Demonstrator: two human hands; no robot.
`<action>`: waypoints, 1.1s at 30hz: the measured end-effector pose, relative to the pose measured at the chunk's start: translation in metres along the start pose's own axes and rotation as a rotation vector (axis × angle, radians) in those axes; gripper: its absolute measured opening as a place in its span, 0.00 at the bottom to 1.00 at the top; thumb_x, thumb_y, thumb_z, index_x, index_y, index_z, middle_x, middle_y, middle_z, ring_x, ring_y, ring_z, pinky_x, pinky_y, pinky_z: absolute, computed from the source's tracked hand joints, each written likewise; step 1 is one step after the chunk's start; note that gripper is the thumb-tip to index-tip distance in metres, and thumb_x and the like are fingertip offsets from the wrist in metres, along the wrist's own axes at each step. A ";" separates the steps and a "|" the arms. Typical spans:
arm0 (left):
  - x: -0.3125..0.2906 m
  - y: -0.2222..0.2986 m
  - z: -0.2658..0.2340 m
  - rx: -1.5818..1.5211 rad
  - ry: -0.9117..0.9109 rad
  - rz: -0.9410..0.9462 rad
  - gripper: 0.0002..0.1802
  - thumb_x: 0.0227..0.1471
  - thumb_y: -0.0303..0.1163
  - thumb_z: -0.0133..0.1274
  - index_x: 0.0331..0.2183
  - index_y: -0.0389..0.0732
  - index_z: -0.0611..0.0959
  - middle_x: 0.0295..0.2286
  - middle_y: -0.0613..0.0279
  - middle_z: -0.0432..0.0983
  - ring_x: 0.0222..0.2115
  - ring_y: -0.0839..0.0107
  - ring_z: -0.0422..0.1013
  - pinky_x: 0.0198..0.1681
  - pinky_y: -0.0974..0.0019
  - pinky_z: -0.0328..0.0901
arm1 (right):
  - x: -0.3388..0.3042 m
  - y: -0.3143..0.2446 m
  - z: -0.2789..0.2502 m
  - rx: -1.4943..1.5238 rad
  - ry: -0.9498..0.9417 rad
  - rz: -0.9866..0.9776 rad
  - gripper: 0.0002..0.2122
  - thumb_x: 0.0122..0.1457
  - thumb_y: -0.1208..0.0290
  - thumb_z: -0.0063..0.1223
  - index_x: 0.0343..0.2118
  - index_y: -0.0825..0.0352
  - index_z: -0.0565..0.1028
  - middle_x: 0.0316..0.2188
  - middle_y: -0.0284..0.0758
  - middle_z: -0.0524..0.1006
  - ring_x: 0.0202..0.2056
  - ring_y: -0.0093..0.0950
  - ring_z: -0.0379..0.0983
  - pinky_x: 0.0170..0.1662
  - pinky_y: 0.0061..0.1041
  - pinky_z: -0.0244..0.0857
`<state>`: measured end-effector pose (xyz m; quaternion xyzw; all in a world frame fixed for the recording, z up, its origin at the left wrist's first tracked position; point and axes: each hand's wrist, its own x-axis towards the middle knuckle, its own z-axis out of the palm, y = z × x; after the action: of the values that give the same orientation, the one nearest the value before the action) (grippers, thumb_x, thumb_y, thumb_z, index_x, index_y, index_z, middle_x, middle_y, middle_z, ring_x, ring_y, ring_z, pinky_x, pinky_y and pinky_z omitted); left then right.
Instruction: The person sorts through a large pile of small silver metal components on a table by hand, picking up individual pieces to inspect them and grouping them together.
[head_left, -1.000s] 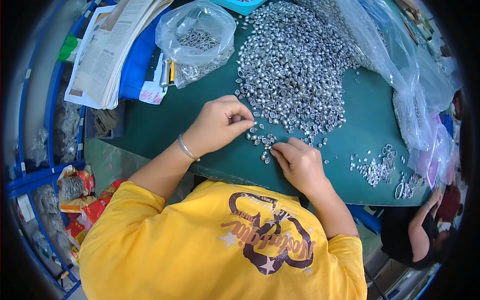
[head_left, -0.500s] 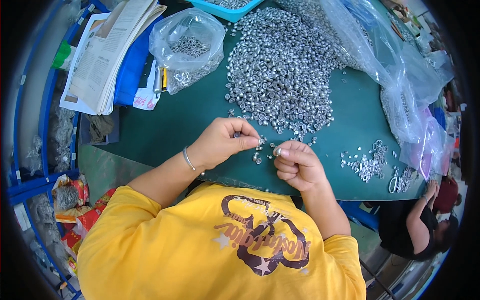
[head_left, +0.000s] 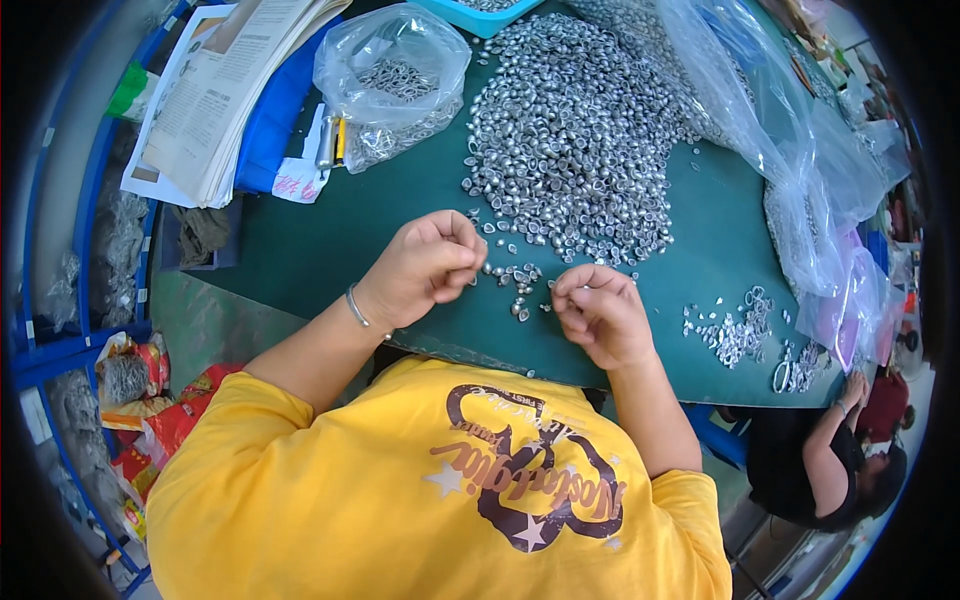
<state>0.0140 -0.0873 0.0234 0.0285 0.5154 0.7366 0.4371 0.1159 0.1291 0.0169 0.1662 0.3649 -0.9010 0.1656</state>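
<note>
Both my hands hover over the near part of the green table [head_left: 350,240]. My left hand [head_left: 428,262], with a bangle on its wrist, is closed in a pinch; whatever its fingertips hold is hidden. The fingers of my right hand [head_left: 605,318] are pinched together as well, on something too small to make out. Between the hands lies a loose cluster of small silver metal pieces [head_left: 522,285], some round and some hollow like cups. Beyond them spreads a large heap of the same hollow silver pieces [head_left: 575,140].
A clear bag of metal parts [head_left: 395,85] and a stack of papers [head_left: 225,100] lie at the left. Right of my hands are small flat parts [head_left: 735,335] and a pair of scissors [head_left: 783,375]. Plastic bags [head_left: 800,190] line the right side. Another person [head_left: 825,455] sits at lower right.
My left hand has drawn up and left, away from the small silver cluster. My right hand has stayed nearly in place, its fingers turned more downward. The view has shifted slightly.
</note>
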 end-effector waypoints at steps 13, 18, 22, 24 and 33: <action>0.009 -0.016 0.013 1.043 0.018 0.520 0.03 0.40 0.24 0.57 0.23 0.37 0.80 0.19 0.63 0.67 0.19 0.72 0.65 0.23 0.73 0.61 | 0.014 0.001 0.012 -0.961 0.212 -0.287 0.03 0.48 0.76 0.56 0.24 0.70 0.75 0.16 0.29 0.70 0.18 0.16 0.61 0.22 0.16 0.57; 0.010 -0.004 0.003 -0.121 -0.065 -0.134 0.05 0.47 0.26 0.50 0.29 0.37 0.74 0.19 0.63 0.69 0.16 0.80 0.61 0.16 0.79 0.54 | 0.012 0.006 0.015 -1.391 0.183 -0.636 0.03 0.45 0.76 0.56 0.24 0.67 0.76 0.19 0.39 0.72 0.22 0.36 0.70 0.25 0.29 0.64; 0.010 -0.008 0.011 0.013 -0.144 -0.046 0.05 0.45 0.29 0.52 0.28 0.38 0.76 0.19 0.65 0.70 0.16 0.81 0.62 0.17 0.78 0.56 | 0.020 0.015 0.018 -1.666 0.172 -0.710 0.04 0.47 0.72 0.54 0.24 0.66 0.75 0.19 0.37 0.71 0.22 0.36 0.70 0.25 0.30 0.65; 0.003 -0.013 0.017 0.542 -0.235 0.175 0.05 0.44 0.32 0.54 0.26 0.41 0.79 0.19 0.67 0.71 0.17 0.79 0.65 0.18 0.74 0.60 | 0.024 0.016 0.018 -1.751 0.142 -0.700 0.04 0.47 0.71 0.53 0.24 0.65 0.74 0.19 0.37 0.71 0.23 0.37 0.70 0.25 0.31 0.65; 0.016 -0.036 0.041 1.456 -0.912 0.842 0.11 0.42 0.32 0.49 0.31 0.53 0.80 0.19 0.68 0.63 0.21 0.72 0.68 0.19 0.70 0.63 | 0.021 -0.004 0.007 -0.961 0.119 -0.421 0.04 0.52 0.74 0.49 0.27 0.68 0.73 0.19 0.31 0.70 0.16 0.21 0.63 0.18 0.19 0.55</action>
<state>0.0462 -0.0437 0.0080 0.7607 0.5743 0.2502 0.1701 0.0946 0.1234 0.0152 0.0454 0.7711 -0.6349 0.0177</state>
